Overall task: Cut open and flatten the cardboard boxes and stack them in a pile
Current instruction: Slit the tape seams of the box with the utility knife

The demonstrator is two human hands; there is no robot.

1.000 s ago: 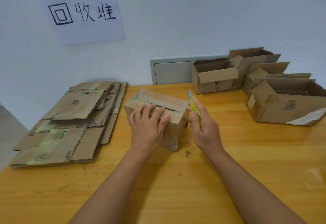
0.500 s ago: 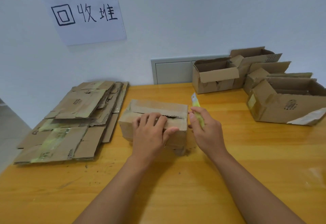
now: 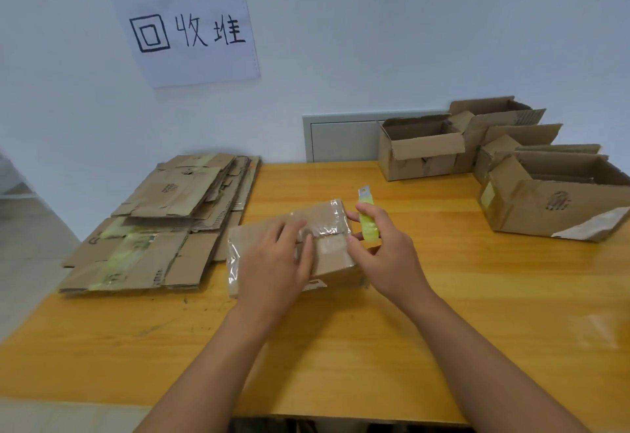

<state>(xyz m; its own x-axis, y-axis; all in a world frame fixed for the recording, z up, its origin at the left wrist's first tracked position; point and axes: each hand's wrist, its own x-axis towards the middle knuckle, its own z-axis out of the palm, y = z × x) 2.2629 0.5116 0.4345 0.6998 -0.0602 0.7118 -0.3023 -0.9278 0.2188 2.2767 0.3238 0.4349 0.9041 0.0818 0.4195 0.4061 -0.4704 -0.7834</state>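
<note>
Pale wall and a yellow table (image 3: 443, 313) fill the head view; a taped box (image 3: 327, 248) lies mid-table between a flattened pile (image 3: 163, 228) and open boxes (image 3: 545, 200). The left hand (image 3: 272, 262) presses on it, fingers together and slightly curled; the right hand (image 3: 385, 255) pinches a yellow knife (image 3: 368, 224), its fingertips touching the box. A slip could bring the blade against the left fingers. The blade tip is blurred, and the hands hide the seam.

Matt cardboard box (image 3: 327, 255) with glossy tape, smooth varnished wooden table (image 3: 477, 296)
</note>
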